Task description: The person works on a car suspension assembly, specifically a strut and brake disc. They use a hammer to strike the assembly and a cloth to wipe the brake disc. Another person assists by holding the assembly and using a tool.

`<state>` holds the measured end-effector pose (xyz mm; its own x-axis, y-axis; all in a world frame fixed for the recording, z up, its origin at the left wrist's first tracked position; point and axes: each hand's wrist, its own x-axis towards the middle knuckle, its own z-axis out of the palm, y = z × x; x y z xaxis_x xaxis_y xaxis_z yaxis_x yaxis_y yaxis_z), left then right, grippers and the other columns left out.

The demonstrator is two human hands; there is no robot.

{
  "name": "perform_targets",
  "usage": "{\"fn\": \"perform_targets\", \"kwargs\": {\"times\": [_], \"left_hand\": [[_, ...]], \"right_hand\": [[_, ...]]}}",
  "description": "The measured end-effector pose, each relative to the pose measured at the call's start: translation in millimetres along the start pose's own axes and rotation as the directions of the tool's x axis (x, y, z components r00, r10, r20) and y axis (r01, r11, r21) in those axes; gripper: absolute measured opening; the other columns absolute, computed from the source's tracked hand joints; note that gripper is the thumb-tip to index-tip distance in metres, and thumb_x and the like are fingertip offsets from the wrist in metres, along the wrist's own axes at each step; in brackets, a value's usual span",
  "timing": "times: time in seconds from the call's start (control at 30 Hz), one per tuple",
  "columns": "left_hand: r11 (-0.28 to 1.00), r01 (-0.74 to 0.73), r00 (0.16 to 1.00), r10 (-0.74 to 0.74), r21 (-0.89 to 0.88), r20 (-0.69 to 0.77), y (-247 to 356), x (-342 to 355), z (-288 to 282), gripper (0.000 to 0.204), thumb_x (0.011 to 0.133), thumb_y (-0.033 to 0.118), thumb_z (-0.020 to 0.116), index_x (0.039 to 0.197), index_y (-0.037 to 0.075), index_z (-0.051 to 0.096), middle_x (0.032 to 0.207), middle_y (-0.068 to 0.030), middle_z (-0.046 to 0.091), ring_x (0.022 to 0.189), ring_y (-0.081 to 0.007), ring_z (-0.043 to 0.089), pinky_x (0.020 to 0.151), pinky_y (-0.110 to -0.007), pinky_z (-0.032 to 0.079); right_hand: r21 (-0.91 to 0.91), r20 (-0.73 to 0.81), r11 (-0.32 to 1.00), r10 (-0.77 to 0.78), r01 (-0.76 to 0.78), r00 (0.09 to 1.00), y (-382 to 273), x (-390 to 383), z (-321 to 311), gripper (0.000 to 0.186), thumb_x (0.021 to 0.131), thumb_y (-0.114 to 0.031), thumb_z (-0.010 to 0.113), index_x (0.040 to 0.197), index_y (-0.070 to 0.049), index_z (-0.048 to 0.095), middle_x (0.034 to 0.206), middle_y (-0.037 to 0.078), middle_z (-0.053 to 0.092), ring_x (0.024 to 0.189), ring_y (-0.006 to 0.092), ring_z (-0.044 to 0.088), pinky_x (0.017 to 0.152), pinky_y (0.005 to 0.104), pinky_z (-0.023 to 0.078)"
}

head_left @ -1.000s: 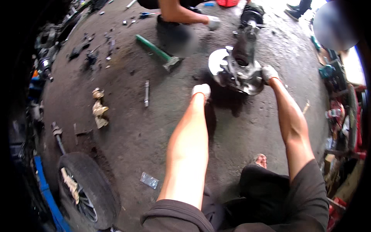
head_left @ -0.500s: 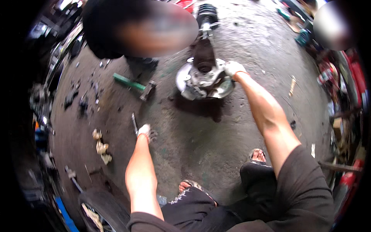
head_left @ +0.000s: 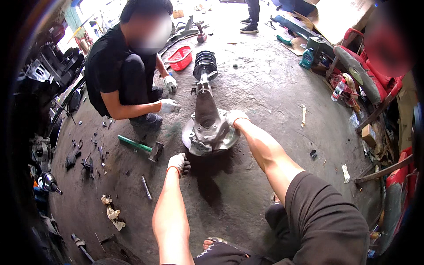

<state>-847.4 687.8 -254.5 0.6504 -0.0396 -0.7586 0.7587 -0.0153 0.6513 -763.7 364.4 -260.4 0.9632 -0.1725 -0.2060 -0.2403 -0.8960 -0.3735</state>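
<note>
A car suspension strut [head_left: 205,115] stands or lies on the floor ahead of me, with a dark coil spring [head_left: 205,61] at its far end. At its near end are the metal knuckle and a shiny round disc [head_left: 231,139]. My right hand [head_left: 235,118], in a white glove, grips the right edge of this near end. Just short of its lower left side, my gloved left hand [head_left: 179,164] hovers with curled, dirty fingers; what they hold, if anything, is hidden. A green-handled hammer [head_left: 138,144] and a thin metal rod [head_left: 146,188] lie left of that hand.
A person in dark clothes [head_left: 115,73] squats at the far left, both gloved hands near the strut. Behind stands a red plastic basket [head_left: 180,58]. Crumpled gloves [head_left: 114,214] and small dark parts lie left; a red-framed seat [head_left: 363,73] and a bottle [head_left: 338,90] stand right.
My view has tilted up, showing more of the far floor and the squatting person. My left hand has moved forward from beside the rod toward the strut; my right hand stays on it.
</note>
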Motion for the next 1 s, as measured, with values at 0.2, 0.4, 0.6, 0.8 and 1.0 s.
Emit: {"fn": "perform_targets", "kwargs": {"times": [0.2,0.4,0.6,0.8,1.0], "left_hand": [[0.997,0.028,0.998,-0.032,-0.066,-0.056,-14.5,3.1,-35.6,0.02,0.088,0.028,0.045,0.072,0.015,0.041,0.052,0.0001,0.035,0.038,-0.0148,0.036,0.036,-0.031,0.025],[0.983,0.042,0.995,-0.024,0.181,-0.1,-54.0,58.5,-108.4,0.018,0.088,0.029,0.044,0.082,0.013,0.049,0.062,-0.0055,0.049,0.047,-0.0209,0.05,0.043,-0.037,0.036],[0.997,0.073,0.97,-0.074,-0.013,-0.232,-19.2,-10.6,-36.8,0.02,0.089,0.031,0.043,0.084,0.012,0.047,0.06,-0.0054,0.046,0.046,-0.0208,0.048,0.041,-0.037,0.033],[0.989,0.036,0.999,-0.038,-0.143,-0.009,-12.0,16.4,-37.9,0.021,0.089,0.031,0.044,0.078,0.013,0.042,0.054,-0.0035,0.04,0.039,-0.0181,0.041,0.037,-0.034,0.03],[0.995,0.07,0.998,-0.068,-0.076,0.017,-10.4,37.4,-19.4,0.019,0.089,0.027,0.044,0.075,0.014,0.045,0.053,-0.0031,0.042,0.038,-0.0167,0.042,0.034,-0.031,0.03]], "right_hand": [[0.046,-0.008,0.997,0.064,-0.064,0.998,-21.1,-21.0,-9.1,0.04,0.083,-0.027,0.042,0.103,-0.004,0.067,0.107,0.021,0.063,0.102,0.034,0.061,0.088,0.0398,0.047],[0.052,-0.005,0.998,0.022,-0.022,1.0,-25.1,-17.9,-12.7,0.04,0.085,-0.028,0.04,0.104,-0.004,0.067,0.106,0.021,0.063,0.103,0.0348,0.06,0.09,0.0398,0.046],[0.089,-0.012,0.991,0.1,-0.099,0.995,-13.8,-27.2,-14.5,0.047,0.09,-0.037,0.037,0.105,-0.004,0.066,0.11,0.021,0.061,0.106,0.034,0.058,0.093,0.0406,0.044],[-0.017,-0.002,0.996,0.092,-0.092,0.996,-27.5,-26.6,-20.0,0.049,0.09,-0.04,0.036,0.107,-0.004,0.066,0.109,0.018,0.064,0.105,0.0297,0.06,0.094,0.0384,0.044],[-0.125,-0.001,0.992,0.015,-0.015,1.0,-30.9,-28.0,-24.6,0.043,0.088,-0.034,0.04,0.102,-0.004,0.068,0.106,0.016,0.066,0.104,0.0282,0.062,0.091,0.0366,0.046]]}}
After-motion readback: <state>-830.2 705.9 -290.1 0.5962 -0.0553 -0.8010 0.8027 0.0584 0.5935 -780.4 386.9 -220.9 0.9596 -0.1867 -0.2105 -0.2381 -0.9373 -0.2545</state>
